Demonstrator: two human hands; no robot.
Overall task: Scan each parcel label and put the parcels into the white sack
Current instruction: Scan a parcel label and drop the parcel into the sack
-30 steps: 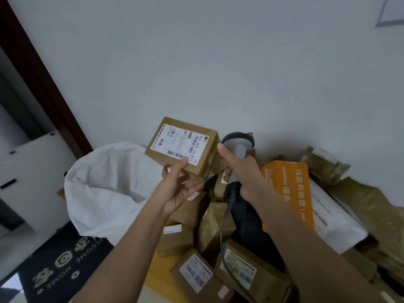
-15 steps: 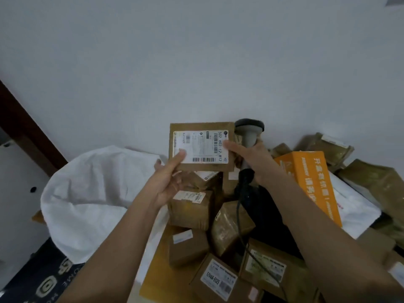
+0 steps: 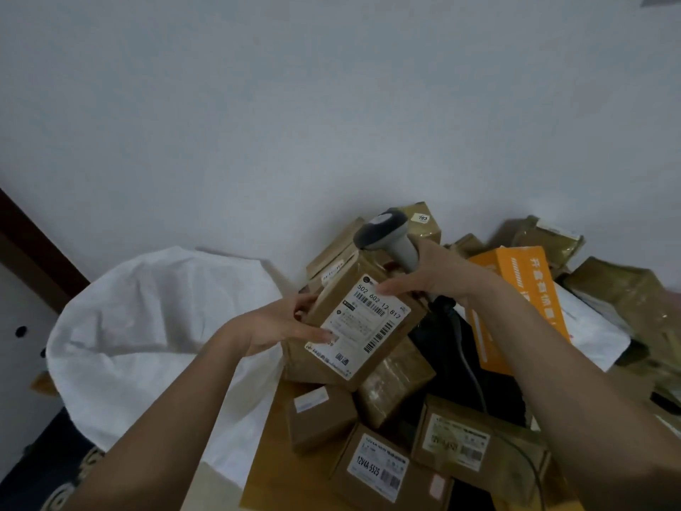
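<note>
Beside the white sack, parcel slants upward-right.

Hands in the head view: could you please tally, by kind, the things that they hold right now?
Brown cardboard parcel with a white label, gripped by the left hand: 1
Grey handheld barcode scanner, gripped by the right hand: 1
Total: 2

We hold a parcel above the pile of parcels, our left hand on its left edge, our right hand behind it with the scanner, sack left of the pile, wall behind everything
</note>
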